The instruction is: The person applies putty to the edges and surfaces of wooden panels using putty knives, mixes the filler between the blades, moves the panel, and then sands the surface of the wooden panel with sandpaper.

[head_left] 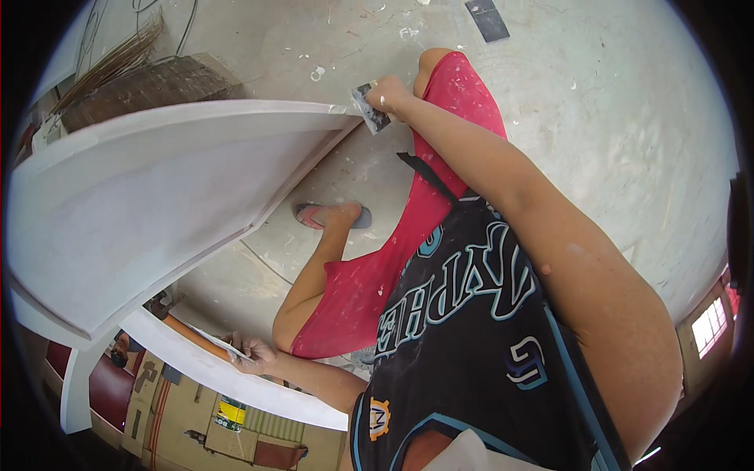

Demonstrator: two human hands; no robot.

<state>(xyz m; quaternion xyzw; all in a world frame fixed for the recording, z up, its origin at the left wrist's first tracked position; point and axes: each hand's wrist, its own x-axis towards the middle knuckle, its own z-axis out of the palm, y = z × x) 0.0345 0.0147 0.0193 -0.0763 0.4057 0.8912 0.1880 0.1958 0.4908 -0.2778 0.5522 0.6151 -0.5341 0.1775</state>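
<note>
My right hand (389, 95) is closed on a dark piece of sandpaper (372, 112) smeared with white dust. The sandpaper is at the far right corner of a large white framed panel (165, 196); I cannot tell whether it touches the panel's edge. Lower left, my left hand (255, 355) is closed around a thin, pale flat piece (221, 344) whose kind I cannot make out. This hand is beside an orange-brown bar (192, 336) and a curved white board (228, 377).
A second dark rectangular sheet (488, 20) lies on the dusty floor. Behind the panel are a brown wooden block (149, 93) and a bundle of thin sticks (118, 59). Lower left, a person (122, 349) is partly visible near a yellow-and-green container (230, 412).
</note>
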